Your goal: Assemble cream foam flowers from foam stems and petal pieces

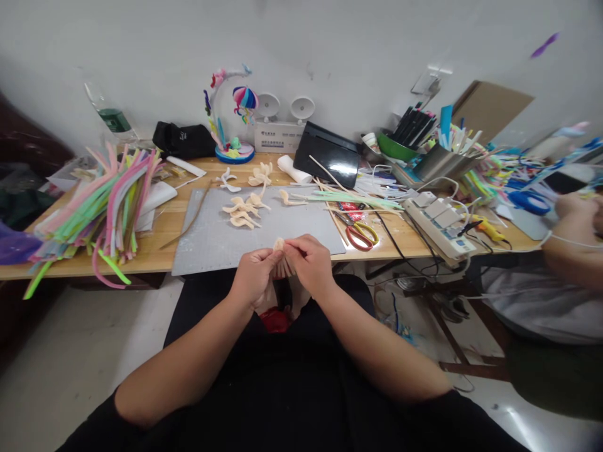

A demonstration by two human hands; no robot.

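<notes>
Just over the front edge of the grey cutting mat (pixel 214 242), my left hand (pixel 255 275) and my right hand (pixel 311 265) meet. Both pinch a small cream pipe-cleaner petal (pixel 279 243) between thumbs and forefingers; most of it is hidden by my fingers. Several similar cream petals (pixel 242 212) with thin stems lie on the mat beyond. Another single petal (pixel 286 198) rests to their right, and a cream petal cluster (pixel 260 175) sits at the mat's back edge. White curled pieces (pixel 228 181) lie left of that cluster.
Bundled coloured pipe cleaners (pixel 103 207) overhang the table's left front. Red-and-yellow-handled scissors (pixel 360 233), a power strip (pixel 440 226) and cables lie on the right. A black tray (pixel 327 154) and a jellyfish ornament (pixel 234 150) stand behind. A co-worker's arm (pixel 575 242) is at far right.
</notes>
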